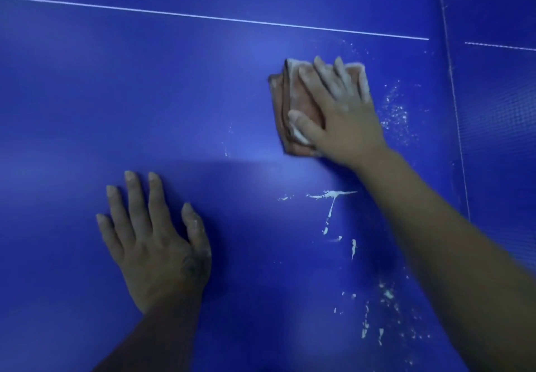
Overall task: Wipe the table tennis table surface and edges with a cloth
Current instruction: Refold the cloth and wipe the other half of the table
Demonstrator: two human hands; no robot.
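1. Our right hand [339,116] lies flat on the folded pinkish cloth [293,101], fingers straight and spread, pressing it against the blue table [145,96] without gripping it; the fingers are dusted white.
2. Our left hand [153,241] rests palm down on the bare table, fingers straight and slightly apart, holding nothing, nearer to us than the cloth.
3. White smears [330,197] and specks lie between the hands and under the right forearm, with more powder just right of the cloth.
4. A white line [214,17] crosses the table beyond both hands; wide blue surface lies left of the cloth.
5. Right of the right hand runs a thin pale strip [455,104] with fine mesh [499,116] past it.
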